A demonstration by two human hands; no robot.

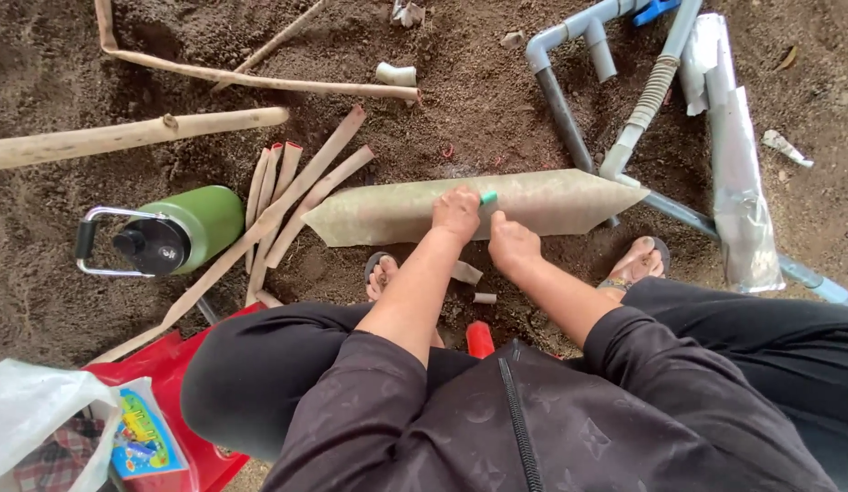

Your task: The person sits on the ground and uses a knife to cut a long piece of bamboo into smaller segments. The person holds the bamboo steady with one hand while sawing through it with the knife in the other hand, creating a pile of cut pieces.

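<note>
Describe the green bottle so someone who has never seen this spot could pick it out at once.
Start at the long tan strip lying on the soil under both hands, then look past its left end and the fan of narrow cut strips. There the green bottle lies on its side. It is the only green cylinder, with a black cap and a metal loop handle.

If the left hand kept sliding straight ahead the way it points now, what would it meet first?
The left hand already rests on the long tan pointed strip, a small green object by its fingers. Straight ahead lies bare soil; the way looks free, though depth is uncertain.
</note>
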